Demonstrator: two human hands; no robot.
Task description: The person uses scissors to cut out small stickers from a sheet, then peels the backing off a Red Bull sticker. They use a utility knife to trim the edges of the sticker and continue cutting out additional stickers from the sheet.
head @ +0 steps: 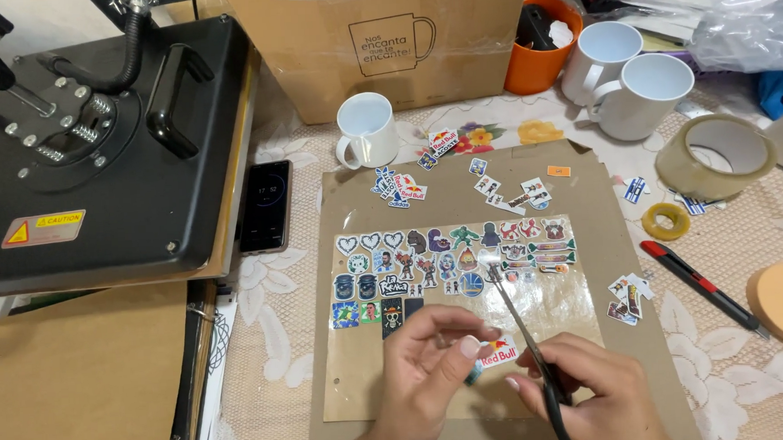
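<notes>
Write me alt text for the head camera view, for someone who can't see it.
Seen from above, a left hand pinches a small cut-out sticker while the right hand holds scissors over a clear sheet of small stickers on brown cardboard. Around it are a black heat press, a phone, white mugs and tape rolls.

scissors (539, 363) handles — hidden in right hand (593, 396) | wrists — cut off by bottom edge
</notes>
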